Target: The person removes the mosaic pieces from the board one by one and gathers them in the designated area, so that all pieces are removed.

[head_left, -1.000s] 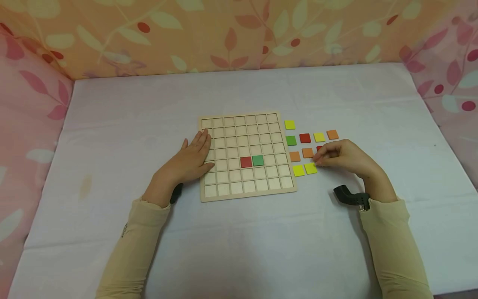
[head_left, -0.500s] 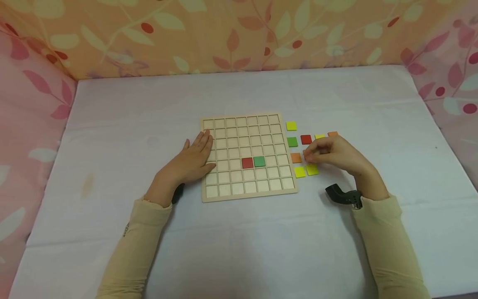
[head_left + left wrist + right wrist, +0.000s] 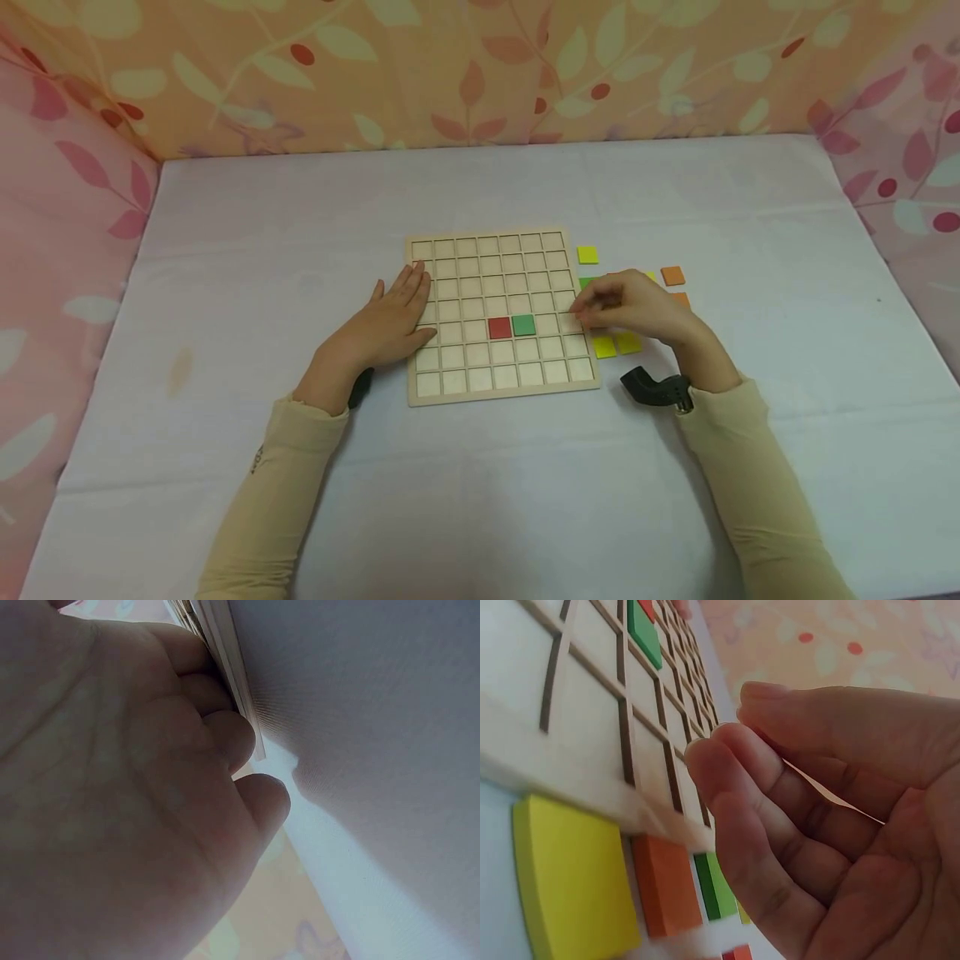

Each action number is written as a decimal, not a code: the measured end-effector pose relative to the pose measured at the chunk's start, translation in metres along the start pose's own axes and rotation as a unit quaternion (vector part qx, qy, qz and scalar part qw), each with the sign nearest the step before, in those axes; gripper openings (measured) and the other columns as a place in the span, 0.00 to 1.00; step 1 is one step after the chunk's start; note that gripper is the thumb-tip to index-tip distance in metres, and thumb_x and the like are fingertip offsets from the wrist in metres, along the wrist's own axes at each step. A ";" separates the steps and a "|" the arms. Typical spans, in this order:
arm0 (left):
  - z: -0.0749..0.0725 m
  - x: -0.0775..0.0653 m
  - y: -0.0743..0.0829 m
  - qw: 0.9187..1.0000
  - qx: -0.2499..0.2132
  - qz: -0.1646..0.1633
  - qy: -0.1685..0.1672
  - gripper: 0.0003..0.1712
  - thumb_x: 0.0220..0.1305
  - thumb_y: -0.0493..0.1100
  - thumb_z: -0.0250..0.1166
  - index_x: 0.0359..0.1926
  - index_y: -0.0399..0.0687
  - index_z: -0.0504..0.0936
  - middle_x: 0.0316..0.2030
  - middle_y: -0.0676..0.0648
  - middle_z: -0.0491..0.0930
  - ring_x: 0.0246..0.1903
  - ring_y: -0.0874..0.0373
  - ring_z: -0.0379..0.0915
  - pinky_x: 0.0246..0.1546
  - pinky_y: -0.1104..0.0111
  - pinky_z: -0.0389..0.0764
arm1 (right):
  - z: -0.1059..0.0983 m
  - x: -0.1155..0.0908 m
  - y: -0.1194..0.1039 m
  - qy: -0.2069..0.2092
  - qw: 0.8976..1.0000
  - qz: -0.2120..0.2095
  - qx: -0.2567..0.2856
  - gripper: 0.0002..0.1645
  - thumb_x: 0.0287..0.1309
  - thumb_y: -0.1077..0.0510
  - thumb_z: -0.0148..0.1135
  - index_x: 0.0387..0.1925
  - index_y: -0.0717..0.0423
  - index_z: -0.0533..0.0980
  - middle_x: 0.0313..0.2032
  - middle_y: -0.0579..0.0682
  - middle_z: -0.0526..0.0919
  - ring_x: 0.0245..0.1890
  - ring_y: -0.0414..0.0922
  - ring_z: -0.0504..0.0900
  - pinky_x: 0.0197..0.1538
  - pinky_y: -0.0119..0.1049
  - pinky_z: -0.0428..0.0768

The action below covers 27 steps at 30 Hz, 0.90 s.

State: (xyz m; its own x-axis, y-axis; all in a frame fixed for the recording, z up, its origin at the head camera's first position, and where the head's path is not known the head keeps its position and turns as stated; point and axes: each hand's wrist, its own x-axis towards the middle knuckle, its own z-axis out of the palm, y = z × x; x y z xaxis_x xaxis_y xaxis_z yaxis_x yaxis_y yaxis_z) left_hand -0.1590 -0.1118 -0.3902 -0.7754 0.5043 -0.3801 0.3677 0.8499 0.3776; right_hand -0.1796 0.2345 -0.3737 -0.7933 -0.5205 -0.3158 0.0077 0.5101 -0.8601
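Note:
A pale wooden grid board (image 3: 504, 399) lies mid-table, with a red tile (image 3: 499, 327) and a green tile (image 3: 523, 325) side by side in its cells. My left hand (image 3: 381, 327) rests on the board's left edge with fingers extended. Over the right edge is my right hand (image 3: 633, 307), thumb and fingertips brought together. In the right wrist view its fingers bend toward the thumb, and no tile shows between them; one could be hidden. Below that hand lie a yellow tile (image 3: 577, 877), an orange tile (image 3: 671, 889) and a green tile (image 3: 716, 885).
Right of the board lie more loose tiles, among them a yellow tile (image 3: 587, 255) and an orange tile (image 3: 672, 275); the right hand covers some. A white cloth (image 3: 480, 500) spreads over the table. Floral fabric (image 3: 390, 75) stands behind it and at both sides.
My right hand has moved left, from the outer loose tiles across to the board's right edge. Orange tiles at the far right have come into view. The left hand stays on the board.

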 end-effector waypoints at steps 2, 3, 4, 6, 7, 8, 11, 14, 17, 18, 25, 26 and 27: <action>0.000 0.000 0.000 1.000 -0.001 -0.001 0.000 0.44 0.71 0.50 0.50 0.71 0.32 0.35 0.72 0.38 0.25 0.71 0.48 0.18 0.67 0.47 0.31 | 0.002 0.004 -0.003 -0.008 1.000 -0.005 -0.004 0.10 0.54 0.63 0.67 0.38 0.65 0.81 0.35 0.56 0.84 0.32 0.47 0.80 0.37 0.33 0.79; 0.000 0.000 0.000 1.000 -0.001 0.000 0.001 0.44 0.71 0.50 0.50 0.71 0.32 0.35 0.72 0.38 0.26 0.71 0.48 0.19 0.67 0.47 0.31 | 0.004 0.006 -0.004 -0.012 1.000 -0.006 -0.005 0.09 0.54 0.63 0.67 0.37 0.65 0.82 0.35 0.56 0.84 0.32 0.47 0.79 0.36 0.33 0.79; 0.000 0.000 0.000 1.000 -0.002 0.001 0.002 0.44 0.71 0.50 0.50 0.71 0.32 0.35 0.72 0.38 0.26 0.71 0.48 0.19 0.66 0.47 0.31 | 0.005 0.008 -0.005 -0.014 1.000 -0.007 -0.005 0.09 0.54 0.63 0.67 0.37 0.65 0.82 0.34 0.55 0.84 0.31 0.47 0.79 0.35 0.33 0.79; 0.000 0.000 0.000 1.000 -0.002 0.002 0.003 0.44 0.71 0.49 0.50 0.71 0.31 0.35 0.72 0.38 0.26 0.71 0.47 0.19 0.66 0.46 0.31 | 0.007 0.011 -0.008 -0.018 1.000 -0.018 -0.011 0.09 0.53 0.63 0.67 0.36 0.65 0.81 0.34 0.55 0.84 0.31 0.46 0.78 0.35 0.32 0.78; 0.000 0.000 0.000 1.000 -0.001 0.002 0.003 0.44 0.71 0.50 0.50 0.71 0.32 0.35 0.72 0.38 0.26 0.71 0.48 0.19 0.66 0.47 0.31 | 0.009 0.013 -0.009 -0.019 0.999 -0.023 -0.012 0.09 0.53 0.64 0.68 0.36 0.65 0.81 0.34 0.55 0.84 0.31 0.46 0.78 0.36 0.31 0.78; 0.000 0.000 0.000 1.000 0.000 0.002 0.003 0.44 0.71 0.50 0.50 0.71 0.32 0.35 0.72 0.38 0.26 0.71 0.48 0.19 0.66 0.47 0.32 | 0.010 0.014 -0.010 -0.019 0.999 -0.029 -0.015 0.08 0.52 0.65 0.68 0.36 0.65 0.81 0.34 0.55 0.84 0.31 0.46 0.78 0.36 0.31 0.78; 0.000 0.000 0.000 1.000 0.000 0.004 0.004 0.44 0.71 0.50 0.49 0.71 0.31 0.35 0.72 0.38 0.26 0.71 0.47 0.19 0.66 0.47 0.31 | 0.015 0.019 -0.014 -0.015 0.998 -0.050 -0.029 0.07 0.52 0.65 0.68 0.35 0.64 0.82 0.32 0.53 0.84 0.31 0.46 0.78 0.36 0.31 0.76; -0.001 0.000 0.001 1.000 -0.001 0.004 0.004 0.43 0.72 0.50 0.49 0.71 0.32 0.35 0.72 0.38 0.26 0.71 0.48 0.19 0.67 0.47 0.31 | 0.022 0.024 -0.017 -0.009 0.997 -0.063 -0.036 0.06 0.52 0.66 0.68 0.34 0.63 0.82 0.32 0.52 0.84 0.31 0.46 0.78 0.36 0.31 0.76; -0.001 0.000 0.001 1.000 0.001 0.002 0.003 0.44 0.71 0.50 0.49 0.71 0.32 0.35 0.72 0.38 0.26 0.71 0.48 0.19 0.67 0.48 0.32 | 0.029 0.028 -0.020 -0.010 0.997 -0.070 -0.034 0.07 0.52 0.65 0.68 0.35 0.63 0.82 0.33 0.52 0.83 0.32 0.46 0.79 0.38 0.31 0.77; -0.001 0.000 0.001 1.000 0.001 0.003 0.004 0.44 0.71 0.50 0.49 0.71 0.32 0.35 0.72 0.38 0.26 0.71 0.48 0.19 0.67 0.48 0.32 | 0.031 0.030 -0.020 -0.011 0.997 -0.073 -0.035 0.08 0.52 0.65 0.68 0.36 0.63 0.82 0.34 0.52 0.83 0.32 0.46 0.79 0.39 0.32 0.77; -0.001 0.000 0.000 1.000 0.002 0.005 0.003 0.44 0.71 0.50 0.50 0.71 0.31 0.35 0.72 0.38 0.26 0.71 0.47 0.19 0.67 0.47 0.32 | 0.045 0.038 -0.023 -0.010 0.993 -0.103 -0.049 0.09 0.50 0.66 0.69 0.36 0.62 0.82 0.34 0.51 0.83 0.33 0.45 0.79 0.40 0.34 0.77; -0.001 0.000 0.000 1.000 0.002 0.005 0.002 0.44 0.71 0.50 0.50 0.71 0.31 0.35 0.72 0.38 0.26 0.71 0.47 0.19 0.67 0.47 0.32 | 0.046 0.039 -0.023 -0.008 0.993 -0.108 -0.053 0.09 0.50 0.66 0.69 0.36 0.61 0.82 0.33 0.50 0.82 0.33 0.44 0.79 0.40 0.35 0.78; -0.001 0.000 0.000 1.000 0.003 0.004 0.002 0.44 0.71 0.50 0.50 0.71 0.32 0.35 0.72 0.38 0.26 0.71 0.47 0.19 0.67 0.47 0.32 | 0.047 0.040 -0.023 -0.006 0.992 -0.112 -0.057 0.09 0.50 0.66 0.69 0.36 0.61 0.82 0.33 0.50 0.82 0.33 0.44 0.78 0.40 0.35 0.78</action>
State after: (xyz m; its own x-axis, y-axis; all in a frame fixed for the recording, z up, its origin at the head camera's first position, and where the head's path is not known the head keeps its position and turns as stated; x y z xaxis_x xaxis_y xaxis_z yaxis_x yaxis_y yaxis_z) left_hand -0.1593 -0.1119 -0.3892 -0.7742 0.5103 -0.3745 0.3763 0.8468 0.3761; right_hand -0.1830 0.1695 -0.3855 -0.7602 -0.6373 -0.1265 -0.2378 0.4541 -0.8586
